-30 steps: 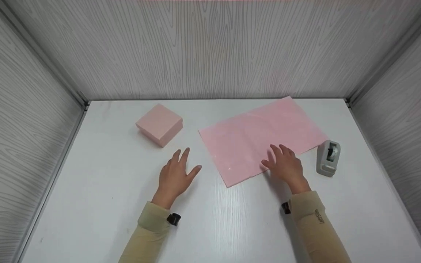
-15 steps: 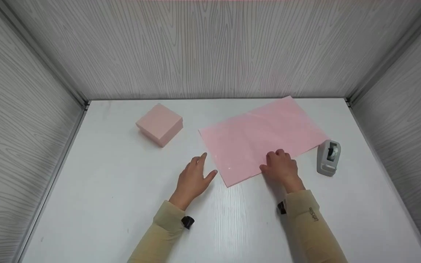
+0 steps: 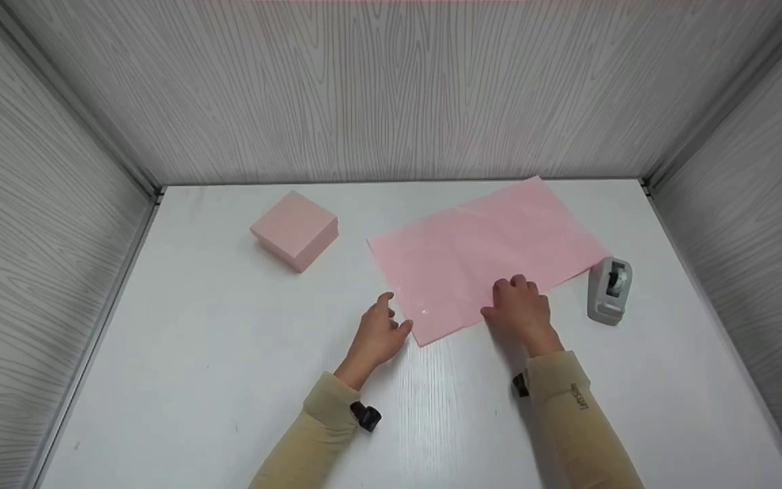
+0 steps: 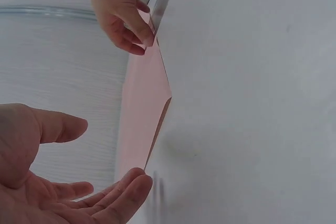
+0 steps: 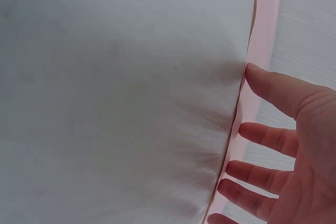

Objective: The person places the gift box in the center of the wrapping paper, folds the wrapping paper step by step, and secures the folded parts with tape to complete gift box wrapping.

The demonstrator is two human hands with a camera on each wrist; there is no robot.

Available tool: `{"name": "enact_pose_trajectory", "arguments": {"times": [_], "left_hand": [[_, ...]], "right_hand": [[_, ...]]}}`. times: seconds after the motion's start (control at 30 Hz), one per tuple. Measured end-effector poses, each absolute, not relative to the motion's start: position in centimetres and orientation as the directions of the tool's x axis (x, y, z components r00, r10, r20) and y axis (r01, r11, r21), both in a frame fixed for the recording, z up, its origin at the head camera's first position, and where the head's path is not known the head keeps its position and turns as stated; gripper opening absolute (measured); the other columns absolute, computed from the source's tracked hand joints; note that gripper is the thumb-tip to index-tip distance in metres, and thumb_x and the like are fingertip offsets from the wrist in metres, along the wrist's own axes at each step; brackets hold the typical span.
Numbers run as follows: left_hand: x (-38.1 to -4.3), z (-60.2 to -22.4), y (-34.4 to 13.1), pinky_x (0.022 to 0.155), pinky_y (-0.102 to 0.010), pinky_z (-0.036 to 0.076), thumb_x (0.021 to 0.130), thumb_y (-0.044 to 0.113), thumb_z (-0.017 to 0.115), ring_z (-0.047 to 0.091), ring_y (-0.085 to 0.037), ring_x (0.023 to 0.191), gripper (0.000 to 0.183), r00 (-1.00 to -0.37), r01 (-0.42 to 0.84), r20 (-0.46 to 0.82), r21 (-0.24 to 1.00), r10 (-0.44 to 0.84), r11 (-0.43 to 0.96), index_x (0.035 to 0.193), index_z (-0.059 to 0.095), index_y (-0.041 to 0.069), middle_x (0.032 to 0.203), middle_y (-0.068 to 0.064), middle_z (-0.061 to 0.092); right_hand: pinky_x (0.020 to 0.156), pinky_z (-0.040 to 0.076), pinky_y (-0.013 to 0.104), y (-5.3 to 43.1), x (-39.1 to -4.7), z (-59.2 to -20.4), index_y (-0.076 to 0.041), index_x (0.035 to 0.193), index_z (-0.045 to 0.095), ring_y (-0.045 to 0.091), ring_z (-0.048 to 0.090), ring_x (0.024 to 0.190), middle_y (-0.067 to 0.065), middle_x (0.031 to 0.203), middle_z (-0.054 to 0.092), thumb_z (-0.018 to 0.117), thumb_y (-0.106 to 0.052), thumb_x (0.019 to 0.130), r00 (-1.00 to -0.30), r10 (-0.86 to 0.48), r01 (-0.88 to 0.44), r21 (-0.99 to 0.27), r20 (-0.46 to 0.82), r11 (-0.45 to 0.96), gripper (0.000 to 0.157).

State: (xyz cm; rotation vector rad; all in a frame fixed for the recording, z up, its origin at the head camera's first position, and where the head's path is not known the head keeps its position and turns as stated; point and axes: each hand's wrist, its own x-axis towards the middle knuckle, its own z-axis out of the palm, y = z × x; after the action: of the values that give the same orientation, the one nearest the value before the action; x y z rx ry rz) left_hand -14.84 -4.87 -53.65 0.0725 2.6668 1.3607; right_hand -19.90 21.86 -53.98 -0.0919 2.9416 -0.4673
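A thin pink sheet of paper [image 3: 459, 251] lies flat and slantwise at the back right of the white table. My right hand [image 3: 521, 314] rests on its front edge, fingertips down on the paper and thumb at the edge. In the right wrist view the fingers [image 5: 268, 137] of that hand are spread, touching the pink surface. Beside the sheet's left edge is my left hand [image 3: 379, 336], thumb and fingers apart with nothing between them. The left wrist view shows its fingertips [image 4: 137, 182] right at the sheet's edge, near a corner.
A pink square box [image 3: 296, 231] with a lid sits at the back left. Right of the paper stands a grey tape dispenser [image 3: 609, 291], close against the sheet's corner. Wood-grain panels [image 3: 391, 88] wall the table at the back and both sides.
My left hand has moved right, from near the box to the paper's left edge, its fingers bending. The right hand has come down onto the front edge. Paper, box and dispenser stay put.
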Motion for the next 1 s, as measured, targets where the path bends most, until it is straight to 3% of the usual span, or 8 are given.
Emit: {"name": "enact_pose_trajectory", "arguments": {"times": [0.4, 0.63, 0.8, 1.0], "left_hand": [[-14.3, -54.3, -4.0, 0.092, -0.045, 0.049, 0.093, 0.019, 0.067, 0.056, -0.032, 0.117, 0.072, -0.962, 0.038, -0.131, 0.806, 0.24, 0.591, 0.152, 0.029, 0.003, 0.134, -0.022, 0.051], [-14.7, -54.4, -3.5, 0.086, -0.042, 0.049, 0.089, 0.014, 0.072, 0.055, -0.028, 0.106, 0.07, -0.963, 0.074, -0.091, 0.815, 0.253, 0.575, 0.148, 0.036, 0.003, 0.124, -0.019, 0.052], [-15.3, -54.4, -3.3, 0.084, -0.038, 0.051, 0.088, 0.008, 0.07, 0.057, -0.025, 0.101, 0.059, -0.986, 0.032, -0.047, 0.889, 0.16, 0.457, 0.14, 0.044, 0.001, 0.118, -0.019, 0.052], [-15.7, -53.9, -2.8, 0.079, -0.033, 0.056, 0.087, 0.003, 0.066, 0.057, -0.026, 0.107, 0.051, -0.993, -0.111, -0.116, 0.986, 0.028, 0.126, 0.134, 0.046, 0.001, 0.128, -0.022, 0.045]], "right_hand": [[0.091, 0.042, 0.06, 21.9, -19.7, -54.0, -0.002, 0.122, 0.06, 0.04, 0.046, 0.114, 0.023, 0.126, 0.05, 0.071, -0.031, 0.09, -0.986, -0.085, -0.034, -0.328, -0.143, 0.944, 0.044], [0.09, 0.042, 0.06, 21.9, -19.8, -54.1, -0.001, 0.122, 0.06, 0.042, 0.046, 0.115, 0.024, 0.127, 0.05, 0.07, -0.031, 0.091, -0.986, -0.087, -0.036, -0.326, -0.142, 0.945, 0.044], [0.09, 0.042, 0.06, 21.9, -19.7, -54.0, -0.001, 0.122, 0.06, 0.042, 0.046, 0.115, 0.024, 0.127, 0.05, 0.069, -0.031, 0.091, -0.986, -0.083, -0.032, -0.325, -0.147, 0.945, 0.044], [0.091, 0.042, 0.06, 21.9, -19.8, -54.1, -0.001, 0.122, 0.06, 0.042, 0.046, 0.115, 0.023, 0.127, 0.049, 0.07, -0.032, 0.09, -0.985, -0.078, -0.023, -0.328, -0.154, 0.944, 0.045]]}}
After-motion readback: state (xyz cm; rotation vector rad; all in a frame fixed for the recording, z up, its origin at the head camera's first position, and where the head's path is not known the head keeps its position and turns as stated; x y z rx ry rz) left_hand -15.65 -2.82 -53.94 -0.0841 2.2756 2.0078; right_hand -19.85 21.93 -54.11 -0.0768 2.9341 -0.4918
